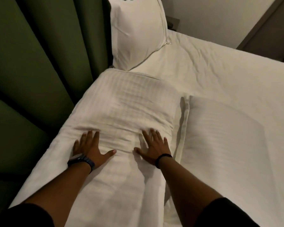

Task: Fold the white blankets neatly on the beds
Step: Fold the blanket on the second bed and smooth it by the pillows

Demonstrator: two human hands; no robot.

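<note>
White bed (220, 76), green curtain (31, 63) tight along its left edge. Pillow (138, 33) upright at head, second pillow (228, 128) flat, right. Folded white blanket (126, 112), rumpled, between them. Left hand (90, 146) and right hand (154, 146) flat on it, fingers spread.

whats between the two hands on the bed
In the head view, only a wrinkled stretch of the folded white blanket lies between the left hand and right hand; both press flat on it.

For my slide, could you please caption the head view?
Both hands, left and right, press flat on the folded blanket.
</note>
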